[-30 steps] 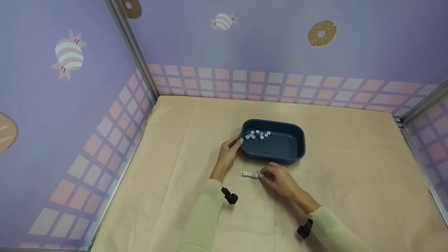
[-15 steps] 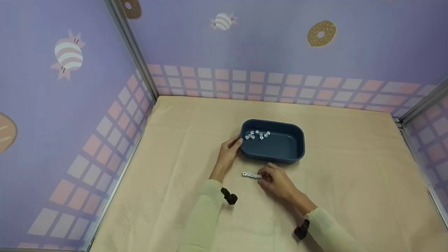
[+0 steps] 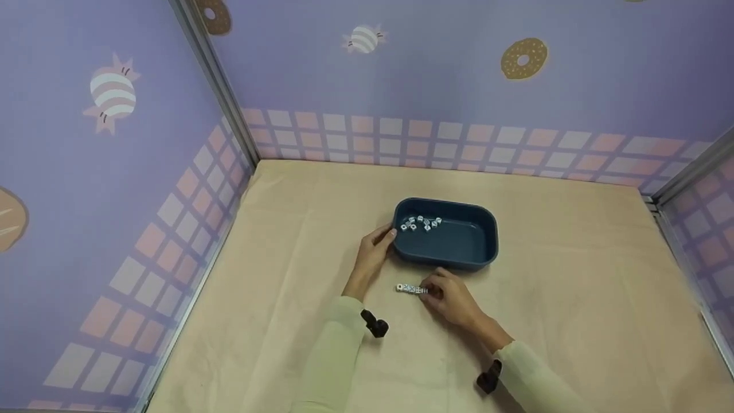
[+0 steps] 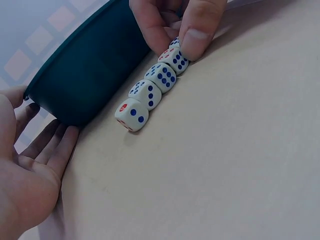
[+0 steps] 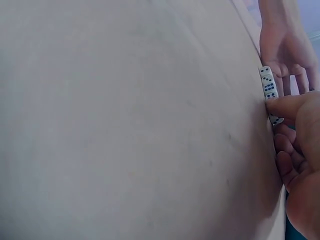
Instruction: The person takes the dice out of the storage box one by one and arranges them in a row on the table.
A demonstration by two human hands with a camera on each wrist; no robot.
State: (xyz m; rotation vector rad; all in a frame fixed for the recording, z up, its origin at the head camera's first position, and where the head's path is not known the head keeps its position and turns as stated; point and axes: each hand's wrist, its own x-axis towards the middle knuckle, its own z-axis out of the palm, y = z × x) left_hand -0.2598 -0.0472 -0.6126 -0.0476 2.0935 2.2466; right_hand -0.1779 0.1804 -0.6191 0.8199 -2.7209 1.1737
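Observation:
A short row of white dice (image 4: 138, 114) with blue and red pips lies on the cloth, in front of a dark blue rectangular tray (image 3: 445, 261). My right hand (image 3: 453, 298) pinches a die (image 4: 174, 43) at the row's right end between thumb and fingers, covering part of it. In the right wrist view the thumb (image 5: 287, 106) presses along the near side of the row. My left hand (image 3: 373, 252) holds the tray's left end, thumb at the rim and fingers (image 4: 62, 150) against the lower outer wall. Several loose dice (image 3: 427, 222) lie inside the tray, toward its left.
A beige cloth (image 3: 298, 252) covers the table. Purple printed panels (image 3: 430, 74) stand along the back and both sides, joined by metal posts (image 3: 221, 86). A dark wrist mount (image 3: 375, 324) sits on the left sleeve and another (image 3: 489, 377) on the right.
My right hand has slid slightly left, bringing its die up against the row and closing the small gap. The left hand and tray stay in place.

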